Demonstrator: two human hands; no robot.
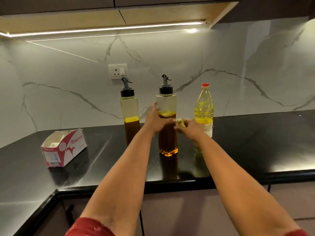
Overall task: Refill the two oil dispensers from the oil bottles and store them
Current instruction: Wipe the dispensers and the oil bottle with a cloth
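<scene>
A person's left hand (156, 120) grips the nearer oil dispenser (167, 123), fingers wrapped around its middle, as it stands upright on the black bench (238, 143). The right hand (189, 129) pinches a crumpled yellowish tissue (180, 123) against the dispenser's right side. A second dispenser (129, 113) stands just behind to the left, a yellow oil bottle (204, 110) to the right, a tissue box (64, 148) well apart at left
</scene>
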